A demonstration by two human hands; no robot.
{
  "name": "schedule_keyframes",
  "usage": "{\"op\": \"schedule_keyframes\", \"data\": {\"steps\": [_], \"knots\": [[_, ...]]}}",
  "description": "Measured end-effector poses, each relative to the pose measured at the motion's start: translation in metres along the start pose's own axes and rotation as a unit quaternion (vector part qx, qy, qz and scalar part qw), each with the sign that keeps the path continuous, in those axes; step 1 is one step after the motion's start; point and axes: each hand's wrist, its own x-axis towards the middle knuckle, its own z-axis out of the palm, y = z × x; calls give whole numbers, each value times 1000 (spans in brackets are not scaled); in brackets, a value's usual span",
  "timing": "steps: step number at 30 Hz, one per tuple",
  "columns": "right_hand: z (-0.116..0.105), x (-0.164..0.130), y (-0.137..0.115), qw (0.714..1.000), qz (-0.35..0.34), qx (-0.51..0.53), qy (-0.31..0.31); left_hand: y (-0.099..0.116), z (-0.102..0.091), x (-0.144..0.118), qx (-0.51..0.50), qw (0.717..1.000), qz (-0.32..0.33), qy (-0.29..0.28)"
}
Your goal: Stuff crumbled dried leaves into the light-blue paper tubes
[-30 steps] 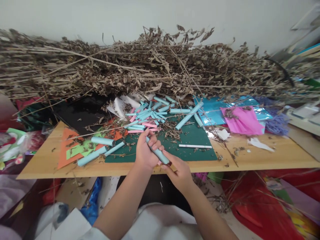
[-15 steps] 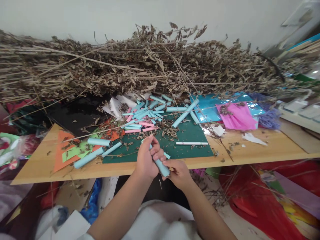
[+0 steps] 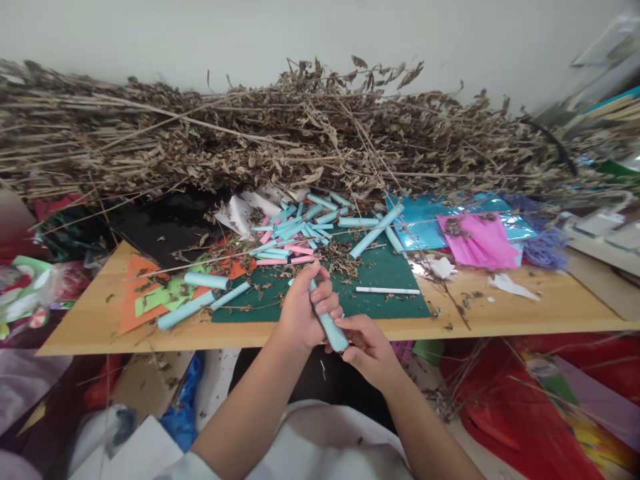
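We see the left hand [image 3: 307, 310] with its grip closed around a pale-blue paper tube [image 3: 333, 332], held tilted at the near edge of the counter [image 3: 505, 321], its lower end toward the right hand [image 3: 369, 350]. The right hand's fingers sit at that lower end; we can't tell whether that grip is pinching anything. Behind the hands we note a green mat [image 3: 393, 267] with leaf bits, a thin white stick [image 3: 387, 291] and a heap of blue and pink tubes [image 3: 295, 230]. Left of the mat: orange paper [image 3: 131, 300]. Right: a pink sheet [image 3: 483, 243] overlapping shiny blue wrap [image 3: 415, 230]. Dried stems [image 3: 300, 140] run along the back.
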Motion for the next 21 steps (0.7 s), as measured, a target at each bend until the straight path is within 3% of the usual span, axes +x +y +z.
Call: {"op": "schedule_keyframes", "data": {"steps": [6, 9, 13, 21], "knots": [[0, 1, 7, 999, -21, 10, 26, 0, 3, 1, 8, 1000, 1, 8], [-5, 7, 13, 994, -68, -67, 47, 2, 6, 6, 3, 1000, -1, 7], [-14, 19, 18, 964, -154, -203, 75, 4, 6, 15, -36, 999, -15, -4], [-21, 33, 8, 939, -186, -282, 56, 10, -1, 26, -84, 996, -22, -5]]}}
